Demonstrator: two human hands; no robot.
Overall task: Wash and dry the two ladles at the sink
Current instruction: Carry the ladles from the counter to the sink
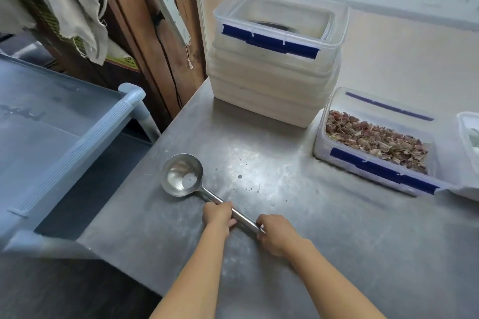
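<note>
A steel ladle (182,176) lies on the steel table (298,202), bowl facing up at the left and handle running toward the lower right. My left hand (217,215) grips the middle of the handle. My right hand (274,233) is closed around the handle's end. Only one ladle is in view, and no sink shows.
A stack of clear plastic boxes with blue clips (274,59) stands at the back of the table. An open box of dried reddish pieces (375,142) sits at the right. A blue plastic cart (64,132) stands left of the table. Cloths (64,2) hang at the upper left.
</note>
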